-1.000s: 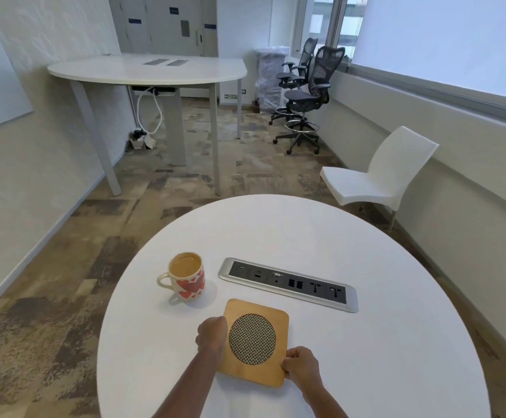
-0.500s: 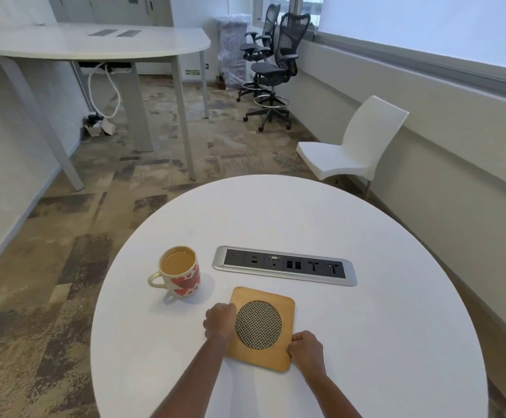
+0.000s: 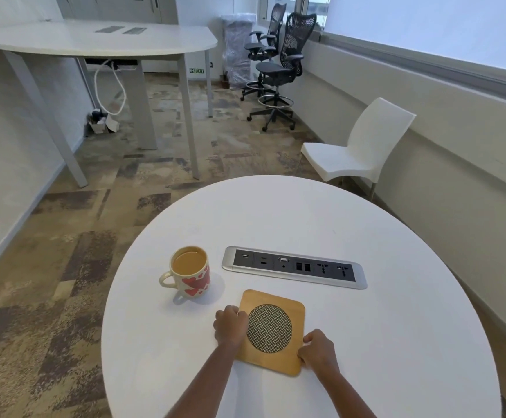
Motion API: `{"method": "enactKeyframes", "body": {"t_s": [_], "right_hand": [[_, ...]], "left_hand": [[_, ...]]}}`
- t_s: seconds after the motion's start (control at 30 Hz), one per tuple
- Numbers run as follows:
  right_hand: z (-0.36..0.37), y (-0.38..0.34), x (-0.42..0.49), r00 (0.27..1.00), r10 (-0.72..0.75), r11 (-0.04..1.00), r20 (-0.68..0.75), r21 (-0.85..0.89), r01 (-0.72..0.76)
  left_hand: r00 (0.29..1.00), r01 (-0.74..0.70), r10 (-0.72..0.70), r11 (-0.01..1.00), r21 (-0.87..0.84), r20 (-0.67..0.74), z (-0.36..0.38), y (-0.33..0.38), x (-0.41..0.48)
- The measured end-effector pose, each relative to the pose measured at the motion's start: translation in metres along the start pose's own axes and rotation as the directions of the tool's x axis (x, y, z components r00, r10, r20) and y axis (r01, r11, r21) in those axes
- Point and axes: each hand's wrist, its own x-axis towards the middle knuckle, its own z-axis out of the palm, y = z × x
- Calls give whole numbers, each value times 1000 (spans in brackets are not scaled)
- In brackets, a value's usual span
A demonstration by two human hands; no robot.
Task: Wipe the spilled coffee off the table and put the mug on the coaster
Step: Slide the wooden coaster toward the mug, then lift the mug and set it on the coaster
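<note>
A square wooden coaster point(image 3: 271, 303) with a round woven centre lies flat on the round white table point(image 3: 381, 342), near its front. My left hand point(image 3: 230, 327) grips the coaster's left edge and my right hand point(image 3: 318, 351) grips its near right corner. A cream mug point(image 3: 189, 274) with red hearts stands upright on the table to the left of the coaster, full of light brown coffee, its handle pointing left. I see no spilled coffee on the table top and no cloth.
A silver and black socket strip point(image 3: 294, 267) is set into the table just behind the coaster. A white plastic chair point(image 3: 357, 152) stands beyond the table at the right, with a larger white table point(image 3: 94, 40) and two office chairs point(image 3: 278, 64) further back.
Both hands stay on the coaster, which has hardly shifted on the table. The camera has swung, so the table sits more to the right of the view.
</note>
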Motion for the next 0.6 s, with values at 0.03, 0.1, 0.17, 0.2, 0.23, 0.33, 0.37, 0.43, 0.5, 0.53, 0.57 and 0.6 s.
{"method": "enactKeyframes", "body": {"t_s": [0.03, 0.1, 0.17, 0.2, 0.23, 0.33, 0.37, 0.43, 0.5, 0.53, 0.57, 0.6], "right_hand": [[-1, 0, 0, 1000, -2, 1000, 6, -19, 2], [-4, -3, -1, 1000, -13, 995, 16, -101, 15], [-5, -8, -2, 998, -61, 975, 6, -215, 61], [-5, -13, -2, 995, -103, 960, -9, -261, 97], [-4, -19, -2, 988, -153, 948, -24, -287, 140], [4, -46, -5, 951, -309, 922, -23, -253, 293], [7, -57, -5, 934, -358, 910, -7, -225, 347], [16, -79, -8, 897, -440, 879, 34, -188, 438], [26, -101, -11, 866, -494, 855, 79, -139, 500], [31, -112, -12, 853, -511, 847, 102, -109, 521], [35, -122, -13, 840, -529, 837, 125, -89, 540], [39, -132, -12, 823, -548, 823, 148, -83, 562]], "left_hand": [[1000, -9, 9, 1000, 9, 2, -1, 0, 0], [998, -53, 54, 998, 40, -14, -4, 0, -2], [982, -164, 171, 982, 93, -83, -8, 2, -4], [957, -242, 259, 961, 134, -128, -12, 5, -5], [919, -324, 354, 928, 184, -171, -16, 7, -6], [767, -508, 589, 800, 319, -255, -35, 19, -5], [723, -540, 635, 765, 351, -273, -42, 23, -6], [645, -569, 692, 718, 400, -324, -58, 31, -5], [586, -575, 716, 698, 427, -380, -75, 34, 2], [571, -576, 718, 696, 428, -399, -85, 35, 7], [574, -571, 706, 708, 415, -415, -95, 34, 12], [592, -560, 679, 734, 384, -434, -105, 31, 18]]}}
